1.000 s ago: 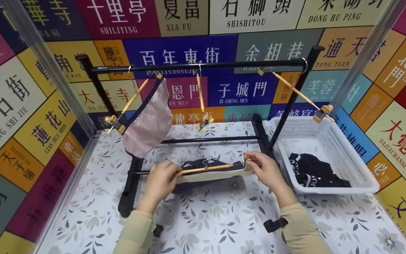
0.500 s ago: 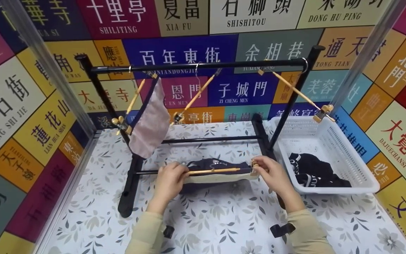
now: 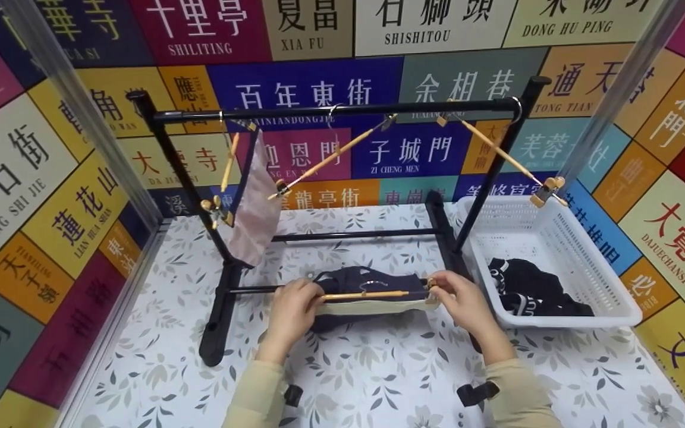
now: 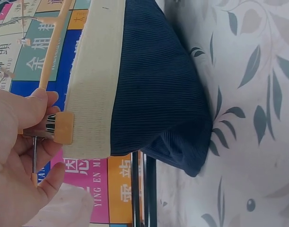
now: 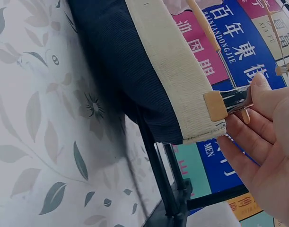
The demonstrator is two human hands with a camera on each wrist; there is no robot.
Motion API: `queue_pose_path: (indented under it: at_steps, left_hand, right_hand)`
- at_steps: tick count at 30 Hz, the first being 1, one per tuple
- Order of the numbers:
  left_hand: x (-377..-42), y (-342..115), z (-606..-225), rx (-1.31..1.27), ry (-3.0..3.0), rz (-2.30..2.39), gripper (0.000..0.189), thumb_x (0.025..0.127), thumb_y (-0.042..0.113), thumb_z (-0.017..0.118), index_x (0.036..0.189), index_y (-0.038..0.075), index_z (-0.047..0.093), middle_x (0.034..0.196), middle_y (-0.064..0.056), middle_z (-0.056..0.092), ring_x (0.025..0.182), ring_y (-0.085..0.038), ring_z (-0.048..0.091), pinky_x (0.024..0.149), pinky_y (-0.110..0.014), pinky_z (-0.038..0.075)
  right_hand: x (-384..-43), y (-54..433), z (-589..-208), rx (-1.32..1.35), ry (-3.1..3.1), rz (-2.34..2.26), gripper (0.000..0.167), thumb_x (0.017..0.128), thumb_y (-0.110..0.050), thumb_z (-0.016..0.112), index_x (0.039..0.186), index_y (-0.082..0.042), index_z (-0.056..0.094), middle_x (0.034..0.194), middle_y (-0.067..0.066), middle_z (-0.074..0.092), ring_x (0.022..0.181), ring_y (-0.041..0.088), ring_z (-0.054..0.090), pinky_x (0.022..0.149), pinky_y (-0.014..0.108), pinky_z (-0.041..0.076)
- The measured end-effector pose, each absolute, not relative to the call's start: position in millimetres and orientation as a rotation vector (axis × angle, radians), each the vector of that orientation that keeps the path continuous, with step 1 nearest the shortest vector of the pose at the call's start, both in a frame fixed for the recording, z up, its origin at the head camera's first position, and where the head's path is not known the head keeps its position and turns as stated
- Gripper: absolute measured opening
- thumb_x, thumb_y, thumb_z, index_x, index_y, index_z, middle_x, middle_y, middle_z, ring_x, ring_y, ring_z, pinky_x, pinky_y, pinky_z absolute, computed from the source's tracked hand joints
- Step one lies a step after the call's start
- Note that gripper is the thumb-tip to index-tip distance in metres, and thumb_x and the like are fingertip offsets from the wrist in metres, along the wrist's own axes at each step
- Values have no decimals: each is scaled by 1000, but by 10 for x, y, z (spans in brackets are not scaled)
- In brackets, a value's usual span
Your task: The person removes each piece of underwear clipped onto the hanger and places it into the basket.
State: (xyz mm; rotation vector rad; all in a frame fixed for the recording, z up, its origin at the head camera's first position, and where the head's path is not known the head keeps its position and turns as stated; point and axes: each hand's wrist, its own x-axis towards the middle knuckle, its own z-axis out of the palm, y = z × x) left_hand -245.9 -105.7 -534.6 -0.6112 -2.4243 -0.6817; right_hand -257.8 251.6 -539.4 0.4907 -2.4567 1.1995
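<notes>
Both hands hold a wooden clip hanger low in front of the rack, its bar roughly level. A navy ribbed garment with a wide cream waistband hangs from it. My left hand grips the hanger's left end, thumb on the bar beside the clip, which bites the waistband's corner. At the other end, my right hand pinches the right clip between thumb and fingers; that clip's pad also lies on the waistband. The hanger's metal hook lies over the navy cloth.
Behind stands a black rack. From its rail hang a pink garment on a clip hanger, a bare middle hanger and a bare right hanger. A white basket with black clothing stands at the right.
Both hands have shifted right and slightly nearer the person, carrying the hanger and navy garment. On the rail, the middle hanger has swung round and the pink garment has turned more edge-on.
</notes>
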Motion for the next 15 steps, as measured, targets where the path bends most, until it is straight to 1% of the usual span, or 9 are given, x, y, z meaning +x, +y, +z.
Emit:
queue_pose_path:
  at_steps: [8,15]
  left_hand:
    - [-2489,-1038,-5413,-611,-2432,-680,9,83,13,77,86,14,68,85,-1,64,81,-25,63,72,-46,46]
    - [-2495,-1028,-5422,-621,-2416,-720,8,82,11,77,86,12,70,85,-2,64,81,-26,62,72,-46,45]
  right_hand:
    - [-2575,2532,-5464,486,-2455,1113,21,83,-1,75,102,-4,68,93,5,72,83,21,68,76,38,54]
    - [-2585,2528,-5464,479,-2435,1136,19,82,0,76,98,-4,68,90,3,72,82,18,68,74,34,54]
